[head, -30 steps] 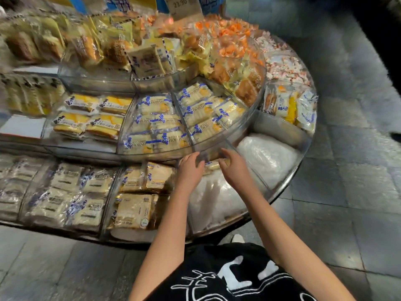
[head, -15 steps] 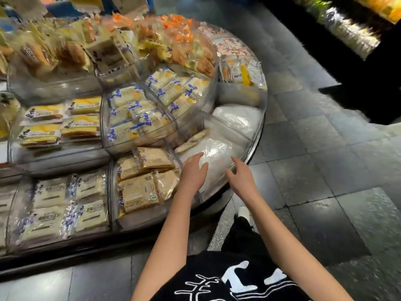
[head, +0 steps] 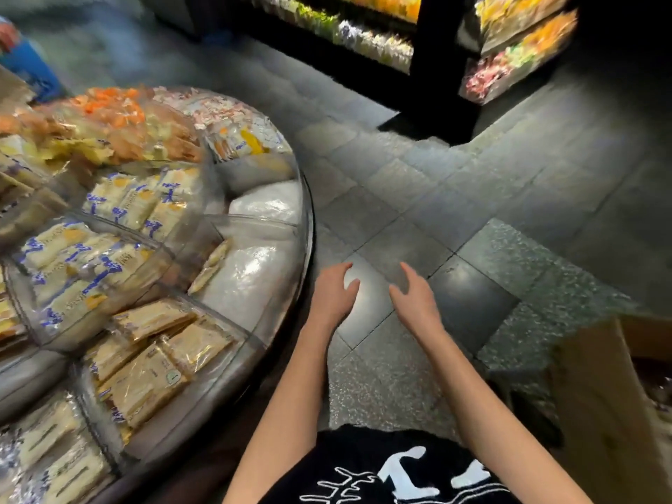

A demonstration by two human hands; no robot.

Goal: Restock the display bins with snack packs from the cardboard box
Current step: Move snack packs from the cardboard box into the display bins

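Observation:
A round display stand [head: 307, 227] with clear plastic bins fills the left side. One outer bin [head: 254, 281] has a white liner and two thin snack packs [head: 211, 265] at its inner edge. A neighbouring bin holds tan snack packs [head: 160, 354]. My left hand [head: 332, 291] and my right hand [head: 414, 294] hover over the tiled floor just right of the stand, fingers relaxed, holding nothing. The brown cardboard box [head: 600, 401] stands at the lower right, its inside mostly out of view.
Blue-and-yellow wrapped packs [head: 120, 227] and orange packs [head: 112, 110] fill upper tiers. A dark shelf unit [head: 440, 60] with bright goods stands across the grey tiled floor [head: 454, 198]. A second lined bin [head: 269, 203] lies behind the first.
Both hands have pulled back from the lined bin and now hang over the floor. The view has swung right, bringing the cardboard box and far shelves into sight.

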